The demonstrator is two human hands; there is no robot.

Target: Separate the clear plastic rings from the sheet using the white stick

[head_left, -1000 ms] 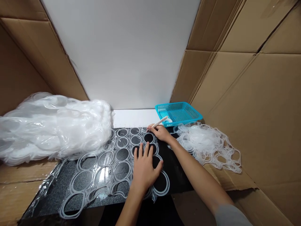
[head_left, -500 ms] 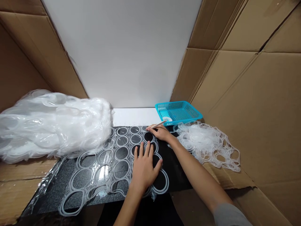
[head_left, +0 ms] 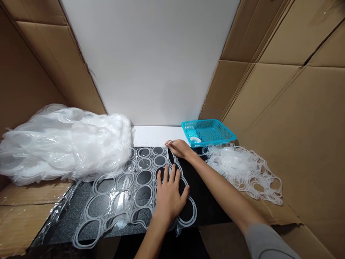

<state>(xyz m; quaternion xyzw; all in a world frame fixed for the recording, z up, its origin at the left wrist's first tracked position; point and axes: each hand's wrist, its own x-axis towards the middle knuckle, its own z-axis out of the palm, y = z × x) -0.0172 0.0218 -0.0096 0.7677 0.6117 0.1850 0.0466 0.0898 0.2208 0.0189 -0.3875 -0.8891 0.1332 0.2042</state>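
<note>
A clear plastic sheet of joined rings (head_left: 143, 177) lies across the dark tabletop. My left hand (head_left: 170, 194) rests palm down on its right part, fingers spread and pressing on the rings. At the sheet's far right corner, my right hand (head_left: 180, 148) is closed in a pinch. A thin white pen-like tool (head_left: 170, 142) shows only in part at its fingertips. Right below those fingers, one ring (head_left: 171, 156) is pulled up and looks narrow and tilted. Whether the fingers also grip the ring's edge is hidden.
A large heap of clear ring sheets (head_left: 67, 144) stands at left. At the back right is a blue basket (head_left: 212, 142) with a white ring (head_left: 195, 139) inside. Tangled trimmed plastic webbing (head_left: 242, 167) lies right of my forearm. Cardboard walls (head_left: 296, 126) flank the table.
The white tool has turned and is now mostly hidden by my right hand. The corner ring, flat before, is now lifted and tilted. My left hand stays on the sheet. The view has shifted slightly.
</note>
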